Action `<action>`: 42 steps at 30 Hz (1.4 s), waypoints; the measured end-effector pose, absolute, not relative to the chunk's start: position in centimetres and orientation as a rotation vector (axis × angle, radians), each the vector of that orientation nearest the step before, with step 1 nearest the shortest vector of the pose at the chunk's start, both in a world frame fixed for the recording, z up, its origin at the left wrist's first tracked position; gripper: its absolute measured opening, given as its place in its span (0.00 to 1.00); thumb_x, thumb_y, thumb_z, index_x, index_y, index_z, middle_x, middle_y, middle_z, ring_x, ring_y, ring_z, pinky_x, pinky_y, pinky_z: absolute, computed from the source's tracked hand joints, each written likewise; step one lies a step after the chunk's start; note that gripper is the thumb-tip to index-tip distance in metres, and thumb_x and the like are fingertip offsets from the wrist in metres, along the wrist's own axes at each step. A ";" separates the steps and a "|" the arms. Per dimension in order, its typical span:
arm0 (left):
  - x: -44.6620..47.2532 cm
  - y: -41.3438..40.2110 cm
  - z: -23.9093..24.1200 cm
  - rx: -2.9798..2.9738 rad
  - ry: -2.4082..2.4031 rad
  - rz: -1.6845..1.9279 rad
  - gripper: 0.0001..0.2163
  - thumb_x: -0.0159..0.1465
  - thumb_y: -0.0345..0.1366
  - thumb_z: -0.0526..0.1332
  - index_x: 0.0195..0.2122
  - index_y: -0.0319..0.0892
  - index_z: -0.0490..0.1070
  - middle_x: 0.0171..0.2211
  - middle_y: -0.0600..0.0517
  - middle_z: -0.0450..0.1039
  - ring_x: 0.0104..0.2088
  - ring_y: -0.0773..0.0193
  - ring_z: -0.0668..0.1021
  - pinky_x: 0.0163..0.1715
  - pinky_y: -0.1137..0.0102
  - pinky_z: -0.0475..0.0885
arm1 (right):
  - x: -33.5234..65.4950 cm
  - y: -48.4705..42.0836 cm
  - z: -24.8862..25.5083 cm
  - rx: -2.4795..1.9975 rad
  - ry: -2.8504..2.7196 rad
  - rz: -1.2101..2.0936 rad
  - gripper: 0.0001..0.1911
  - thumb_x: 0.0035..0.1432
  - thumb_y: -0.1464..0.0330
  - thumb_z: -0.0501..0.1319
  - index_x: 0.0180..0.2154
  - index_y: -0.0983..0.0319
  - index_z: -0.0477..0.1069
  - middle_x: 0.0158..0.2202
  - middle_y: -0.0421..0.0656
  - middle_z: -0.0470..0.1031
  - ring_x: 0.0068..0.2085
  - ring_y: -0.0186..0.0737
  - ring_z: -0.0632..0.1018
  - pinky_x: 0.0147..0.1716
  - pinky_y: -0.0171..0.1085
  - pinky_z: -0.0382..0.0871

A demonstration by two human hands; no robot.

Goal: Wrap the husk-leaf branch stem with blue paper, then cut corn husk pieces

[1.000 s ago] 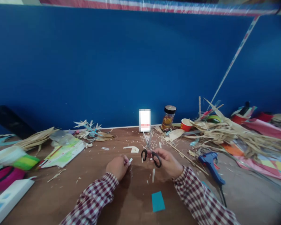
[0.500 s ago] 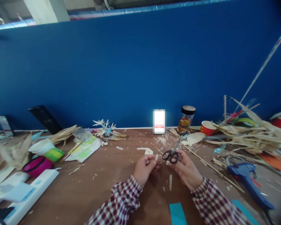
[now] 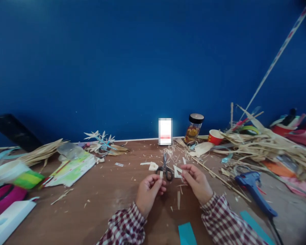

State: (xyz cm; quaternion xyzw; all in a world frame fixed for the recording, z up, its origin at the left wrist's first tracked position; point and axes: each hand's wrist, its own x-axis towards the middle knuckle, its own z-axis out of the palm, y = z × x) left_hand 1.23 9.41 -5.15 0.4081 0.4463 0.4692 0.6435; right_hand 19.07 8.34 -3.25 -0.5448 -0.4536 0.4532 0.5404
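My left hand (image 3: 148,192) pinches a short pale strip of dried husk (image 3: 161,175) upright between thumb and fingertips. Just beyond it, scissors with black handles (image 3: 164,169) lie on the brown table, blades pointing away. My right hand (image 3: 197,183) is at the right, thumb and index finger closed on a thin pale husk piece (image 3: 179,169) that reaches toward the scissors. Beneath that piece, another white scrap (image 3: 176,173) lies on the table. A loose narrow strip (image 3: 179,200) rests between my forearms.
A blue glue gun (image 3: 256,192) lies at the right, near a heap of dried husks (image 3: 265,146). At the back stand a lidded jar (image 3: 193,128) and a red paper cup (image 3: 215,137). A husk flower (image 3: 100,141) and a white power strip (image 3: 10,221) are leftward.
The scissors have gone from my right hand to the table, and that hand now pinches a husk piece. My left hand still holds its strip. The view has turned right and down.
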 end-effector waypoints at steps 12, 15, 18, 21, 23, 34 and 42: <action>1.0 9.7 -5.0 0.736 0.913 1.169 0.13 0.48 0.39 0.67 0.29 0.37 0.68 0.24 0.51 0.75 0.20 0.71 0.74 0.20 0.78 0.67 | 17.4 9.0 4.9 -1.369 -1.558 0.409 0.10 0.58 0.65 0.53 0.41 0.61 0.67 0.35 0.45 0.72 0.33 0.39 0.73 0.32 0.37 0.68; 1.0 9.8 -5.0 0.692 0.896 1.180 0.14 0.46 0.40 0.68 0.29 0.38 0.68 0.25 0.51 0.75 0.20 0.71 0.74 0.19 0.77 0.67 | 16.0 10.1 3.6 -1.668 -1.952 0.417 0.09 0.59 0.65 0.51 0.38 0.60 0.67 0.31 0.43 0.73 0.30 0.38 0.73 0.32 0.37 0.66; 0.9 9.8 -5.1 0.726 0.898 1.193 0.14 0.46 0.41 0.68 0.29 0.38 0.70 0.27 0.52 0.75 0.20 0.73 0.73 0.18 0.78 0.67 | 14.5 11.3 0.8 -1.840 -2.075 0.399 0.09 0.49 0.64 0.61 0.32 0.63 0.68 0.27 0.47 0.74 0.32 0.47 0.75 0.32 0.42 0.65; 0.9 9.6 -5.3 0.765 0.914 1.221 0.13 0.47 0.40 0.67 0.29 0.37 0.71 0.23 0.54 0.72 0.17 0.76 0.70 0.15 0.81 0.63 | 13.5 12.0 -1.4 -1.964 -2.054 0.356 0.13 0.50 0.62 0.59 0.34 0.65 0.67 0.29 0.54 0.74 0.34 0.53 0.75 0.32 0.45 0.64; 1.0 9.5 -5.3 0.778 0.922 1.231 0.12 0.47 0.40 0.67 0.28 0.37 0.71 0.21 0.55 0.70 0.16 0.77 0.69 0.15 0.81 0.61 | 13.2 12.1 -2.0 -2.005 -2.031 0.344 0.15 0.51 0.61 0.58 0.36 0.65 0.66 0.30 0.55 0.74 0.36 0.54 0.75 0.33 0.45 0.63; 1.1 9.5 -5.1 0.765 0.919 1.229 0.13 0.46 0.41 0.67 0.27 0.37 0.71 0.23 0.53 0.71 0.18 0.75 0.70 0.17 0.79 0.62 | 15.1 12.0 -2.4 -1.811 -1.799 0.678 0.06 0.46 0.69 0.60 0.28 0.61 0.63 0.22 0.39 0.69 0.30 0.41 0.73 0.31 0.37 0.62; 1.1 9.5 -4.9 0.752 0.926 1.200 0.13 0.45 0.40 0.68 0.27 0.37 0.71 0.24 0.53 0.71 0.21 0.72 0.73 0.20 0.78 0.66 | 17.1 10.5 -2.6 -1.461 -1.399 1.329 0.14 0.50 0.64 0.57 0.40 0.60 0.61 0.20 0.34 0.67 0.18 0.30 0.69 0.14 0.28 0.59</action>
